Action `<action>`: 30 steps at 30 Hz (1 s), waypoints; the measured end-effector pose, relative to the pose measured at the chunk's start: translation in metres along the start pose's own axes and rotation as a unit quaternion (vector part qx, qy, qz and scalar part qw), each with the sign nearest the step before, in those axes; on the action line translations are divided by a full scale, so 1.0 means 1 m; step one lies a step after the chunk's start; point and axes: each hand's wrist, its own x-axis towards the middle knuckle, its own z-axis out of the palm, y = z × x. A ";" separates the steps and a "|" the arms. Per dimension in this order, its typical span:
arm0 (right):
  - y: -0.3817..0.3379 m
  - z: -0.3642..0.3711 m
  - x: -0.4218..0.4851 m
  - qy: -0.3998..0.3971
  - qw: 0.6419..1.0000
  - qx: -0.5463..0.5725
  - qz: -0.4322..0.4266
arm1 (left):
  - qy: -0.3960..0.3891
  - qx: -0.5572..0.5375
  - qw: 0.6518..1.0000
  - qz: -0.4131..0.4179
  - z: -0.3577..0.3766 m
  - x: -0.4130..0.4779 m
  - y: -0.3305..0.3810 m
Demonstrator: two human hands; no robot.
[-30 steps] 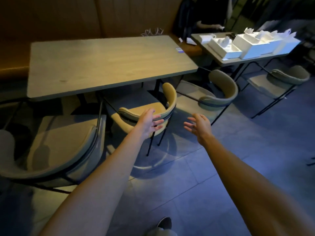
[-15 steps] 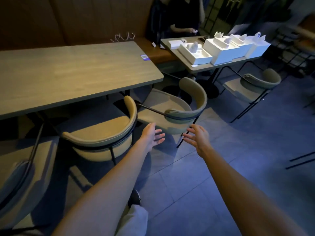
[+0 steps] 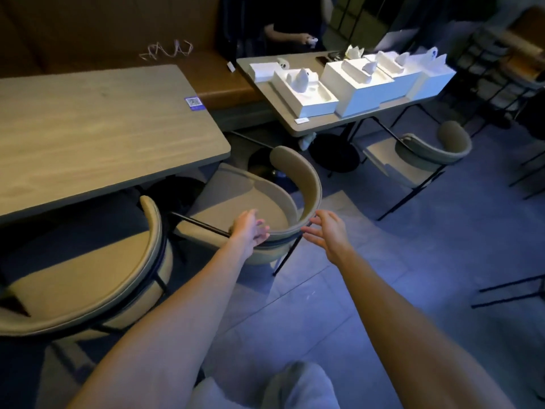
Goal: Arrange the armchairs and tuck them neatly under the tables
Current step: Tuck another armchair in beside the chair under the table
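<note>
both hands (image 3: 290, 231) open, arms outstretched, fingers spread beside the armchair (image 3: 306, 184) backrest.

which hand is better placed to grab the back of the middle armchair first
Left. The left hand is already at the curved backrest rim of the middle armchair, its fingers open beside it. The right hand hovers open just off the rim's outer side, apart from it.

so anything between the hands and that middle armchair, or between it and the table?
Nothing between the hands and the middle armchair: left hand and right hand are open at its curved backrest. The chair sits angled off the table corner; the neighbouring armchair stands close on its left and could crowd the tuck.
</note>
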 end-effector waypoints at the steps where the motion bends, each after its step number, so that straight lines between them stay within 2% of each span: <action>1: -0.005 -0.007 0.018 -0.002 1.000 -0.004 0.004 | 0.013 -0.013 1.000 -0.004 0.007 0.010 0.000; 6: -0.035 -0.016 0.135 -0.061 0.997 -0.025 0.026 | 0.094 -0.085 0.991 0.035 0.059 0.072 0.014; 9: -0.043 -0.010 0.192 -0.139 0.988 -0.063 0.038 | 0.184 -0.148 0.967 0.097 0.086 0.106 0.018; 11: -0.039 -0.014 0.222 -0.177 0.977 -0.113 0.047 | 0.243 -0.183 0.946 0.110 0.098 0.125 0.008; 16: -0.025 -0.044 0.283 -0.192 0.958 -0.206 0.060 | 0.348 -0.226 0.907 0.070 0.127 0.149 -0.044; 22: -0.017 -0.061 0.332 -0.207 0.948 -0.213 0.117 | 0.448 -0.188 0.874 -0.016 0.145 0.173 -0.107; 27: -0.010 -0.053 0.363 -0.194 0.943 -0.244 0.115 | 0.453 -0.308 0.835 -0.050 0.177 0.196 -0.120; 30: -0.008 -0.047 0.379 -0.202 0.927 -0.295 0.111 | 0.471 -0.260 0.841 -0.055 0.183 0.209 -0.120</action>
